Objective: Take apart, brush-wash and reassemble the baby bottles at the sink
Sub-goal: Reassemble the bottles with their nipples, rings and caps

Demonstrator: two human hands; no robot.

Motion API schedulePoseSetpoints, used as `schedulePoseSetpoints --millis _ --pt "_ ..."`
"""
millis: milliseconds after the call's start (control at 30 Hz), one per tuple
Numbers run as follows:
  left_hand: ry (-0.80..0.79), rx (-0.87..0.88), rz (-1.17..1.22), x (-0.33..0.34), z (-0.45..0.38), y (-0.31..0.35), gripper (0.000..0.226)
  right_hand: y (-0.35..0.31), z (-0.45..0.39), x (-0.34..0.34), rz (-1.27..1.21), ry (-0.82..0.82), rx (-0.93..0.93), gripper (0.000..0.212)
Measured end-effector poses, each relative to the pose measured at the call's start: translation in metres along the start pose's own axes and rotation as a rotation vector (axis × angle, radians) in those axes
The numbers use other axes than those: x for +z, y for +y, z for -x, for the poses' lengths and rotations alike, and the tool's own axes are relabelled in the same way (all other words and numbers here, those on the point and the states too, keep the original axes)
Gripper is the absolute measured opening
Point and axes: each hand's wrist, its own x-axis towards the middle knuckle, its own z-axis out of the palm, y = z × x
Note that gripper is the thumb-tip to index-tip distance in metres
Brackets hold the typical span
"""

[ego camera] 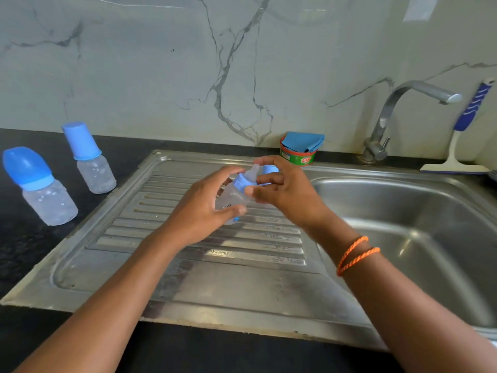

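Bottle (231, 196) in left grip (207, 208); right hand (279, 184) pinching collar (242, 182).

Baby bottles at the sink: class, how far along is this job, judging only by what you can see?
Early. Done: the held bottle is uncapped, teat bare. In hand: the left hand grips its body; the right hand is at the blue collar. Left: two capped bottles wait on the counter; nothing looks washed yet.

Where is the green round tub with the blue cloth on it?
The green round tub sits at the back of the steel sink, by the wall, left of the silver tap.
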Motion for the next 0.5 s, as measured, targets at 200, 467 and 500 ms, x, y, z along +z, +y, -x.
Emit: schedulePoseSetpoints --millis 200,467,500 --pt "0.032 -0.201 0.183 0.0 -0.003 -0.004 0.054 0.025 -0.059 -0.021 0.602 0.267 -0.11 0.039" --pt "0.039 -0.243 0.173 -0.005 -0.002 -0.002 0.043 0.059 -0.08 -0.016 0.832 0.034 0.042 0.053" --pt "0.039 -0.248 0.171 -0.006 -0.002 -0.001 0.043 0.059 -0.079 -0.017 0.797 0.044 0.034 0.05"
